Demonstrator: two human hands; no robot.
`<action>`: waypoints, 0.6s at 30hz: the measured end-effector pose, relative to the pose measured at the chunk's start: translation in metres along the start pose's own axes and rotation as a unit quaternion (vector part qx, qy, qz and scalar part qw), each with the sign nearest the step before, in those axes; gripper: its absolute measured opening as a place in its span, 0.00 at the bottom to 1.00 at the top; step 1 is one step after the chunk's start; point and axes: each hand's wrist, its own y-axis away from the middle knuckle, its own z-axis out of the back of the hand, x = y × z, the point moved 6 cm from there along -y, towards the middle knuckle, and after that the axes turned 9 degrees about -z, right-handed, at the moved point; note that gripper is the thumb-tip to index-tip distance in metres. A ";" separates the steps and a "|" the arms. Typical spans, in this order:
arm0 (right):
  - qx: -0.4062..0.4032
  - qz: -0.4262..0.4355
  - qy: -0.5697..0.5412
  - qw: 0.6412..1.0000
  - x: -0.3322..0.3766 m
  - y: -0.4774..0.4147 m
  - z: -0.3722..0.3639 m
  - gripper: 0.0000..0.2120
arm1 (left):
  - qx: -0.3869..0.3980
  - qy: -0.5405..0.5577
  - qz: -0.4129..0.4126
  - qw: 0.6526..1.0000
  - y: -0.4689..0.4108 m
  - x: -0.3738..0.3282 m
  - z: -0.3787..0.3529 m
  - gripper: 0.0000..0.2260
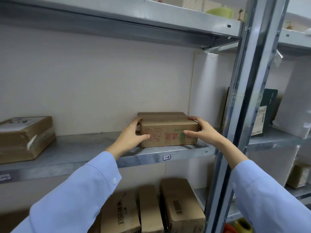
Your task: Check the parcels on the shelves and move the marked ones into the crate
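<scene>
A small brown cardboard parcel (166, 130) with red and green print on its front sits on the middle metal shelf (84, 148), near the right upright. My left hand (133, 134) grips its left end, thumb on the front face. My right hand (202, 129) grips its right end, fingers over the top corner. The parcel's bottom rests on the shelf. No crate is in view.
A larger taped parcel (25, 138) lies at the shelf's left end. Three cardboard boxes (151, 207) stand on the shelf below. A steel upright (242, 115) rises just right of my right hand. Beyond it, a dark green box (267, 111) and white packages sit on the neighbouring rack.
</scene>
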 end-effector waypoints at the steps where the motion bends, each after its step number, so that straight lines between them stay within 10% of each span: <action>1: -0.003 0.004 -0.002 1.000 0.001 0.001 0.000 0.33 | -0.009 0.003 -0.002 1.000 0.001 -0.001 0.000 0.33; 18: -0.065 0.041 -0.087 0.993 0.035 0.026 0.017 0.20 | -0.107 0.060 -0.062 0.990 -0.003 -0.018 0.028 0.17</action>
